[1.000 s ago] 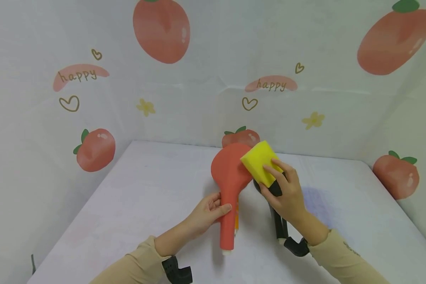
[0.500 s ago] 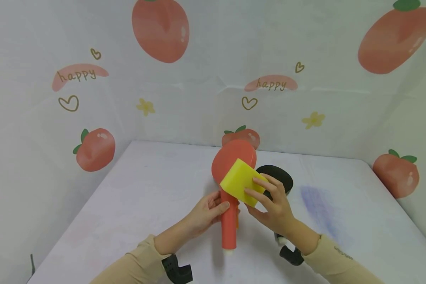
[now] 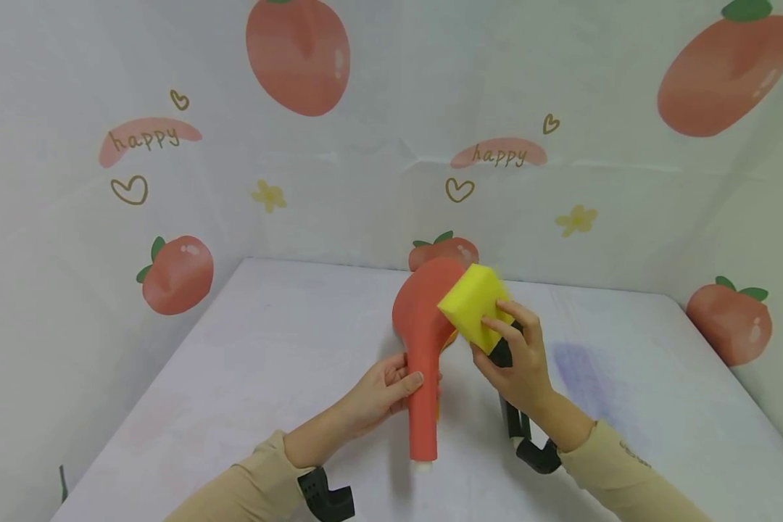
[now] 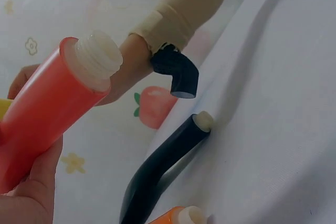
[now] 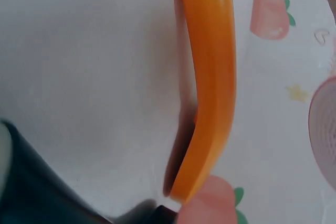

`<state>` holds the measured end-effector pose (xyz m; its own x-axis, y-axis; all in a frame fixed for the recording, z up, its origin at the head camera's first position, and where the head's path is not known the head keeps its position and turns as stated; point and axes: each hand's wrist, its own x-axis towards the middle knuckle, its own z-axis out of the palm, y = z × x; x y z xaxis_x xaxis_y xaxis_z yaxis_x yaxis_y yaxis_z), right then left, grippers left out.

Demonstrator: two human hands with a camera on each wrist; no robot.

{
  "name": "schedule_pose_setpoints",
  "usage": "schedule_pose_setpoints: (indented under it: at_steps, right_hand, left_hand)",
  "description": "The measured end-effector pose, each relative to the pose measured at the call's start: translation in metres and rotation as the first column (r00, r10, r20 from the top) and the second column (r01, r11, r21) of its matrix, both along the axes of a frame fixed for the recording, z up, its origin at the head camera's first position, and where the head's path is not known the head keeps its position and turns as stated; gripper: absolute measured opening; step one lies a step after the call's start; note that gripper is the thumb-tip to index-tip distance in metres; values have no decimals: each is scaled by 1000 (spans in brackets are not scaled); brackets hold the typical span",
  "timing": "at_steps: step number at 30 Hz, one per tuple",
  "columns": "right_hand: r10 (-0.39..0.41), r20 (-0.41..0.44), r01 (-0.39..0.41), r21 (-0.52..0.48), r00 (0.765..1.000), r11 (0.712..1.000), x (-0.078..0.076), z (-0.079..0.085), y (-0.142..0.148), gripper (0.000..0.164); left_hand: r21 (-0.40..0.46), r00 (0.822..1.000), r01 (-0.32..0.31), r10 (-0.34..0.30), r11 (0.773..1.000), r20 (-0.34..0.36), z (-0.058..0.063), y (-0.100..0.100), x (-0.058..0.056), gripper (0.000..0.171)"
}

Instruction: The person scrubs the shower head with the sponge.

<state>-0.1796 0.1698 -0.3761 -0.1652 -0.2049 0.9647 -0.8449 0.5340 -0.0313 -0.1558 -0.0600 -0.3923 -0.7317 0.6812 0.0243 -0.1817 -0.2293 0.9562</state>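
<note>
left hand (image 3: 385, 386) grips red shower head (image 3: 422, 319); right hand (image 3: 524, 362), pinching yellow sponge (image 3: 475, 304), has shifted away from left, seemingly mid-wipe

On the far backdrop (image 3: 365, 203), a left pink band (image 3: 185, 131) and a right pink band (image 3: 536, 154) each read "happy"; the right sleeve (image 3: 633, 478) bore an illegible mark (image 3: 634, 453).

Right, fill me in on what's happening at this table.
A person's left hand grips a red shower head by its handle, above the white table. Their right hand holds a yellow sponge at the edge of its round head; whether the two touch is hard to tell. An orange shower head and a black one lie on the table below, in neither hand.
</note>
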Motion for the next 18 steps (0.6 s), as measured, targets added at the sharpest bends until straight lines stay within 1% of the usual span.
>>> schedule_pose_setpoints:
  at_steps: [5, 8, 10, 13, 16, 18]
  right_hand:
    - [40, -63, -33, 107, 997, 994, 9, -3, -7, 28]
    - [50, -74, -41, 114, 996, 993, 9, -2, -7, 28]
    - [53, -65, -48, 81, 996, 996, 6, 0, -5, 30]
    - [58, -27, -58, -7, 998, 998, 0, 4, -1, 35]
    - [56, 54, -51, -99, 997, 994, -5, 10, 3, 42]
    - [42, 110, -27, -140, 993, 990, -7, 14, 5, 47]
  left_hand:
    - [-13, 1000, 14, -14, 1000, -4, 0, 1, 0, 49]
    - [-22, 1000, 10, -11, 1000, -5, -2, 1, -1, 48]
    - [-21, 1000, 12, -13, 1000, -8, -2, 0, -2, 47]
    - [-14, 1000, 16, -16, 1000, -18, -3, 0, -1, 48]
    - [-11, 999, 27, -27, 1000, -34, -3, -1, -1, 48]
    - [-11, 998, 31, -31, 999, -47, -4, 0, 0, 46]
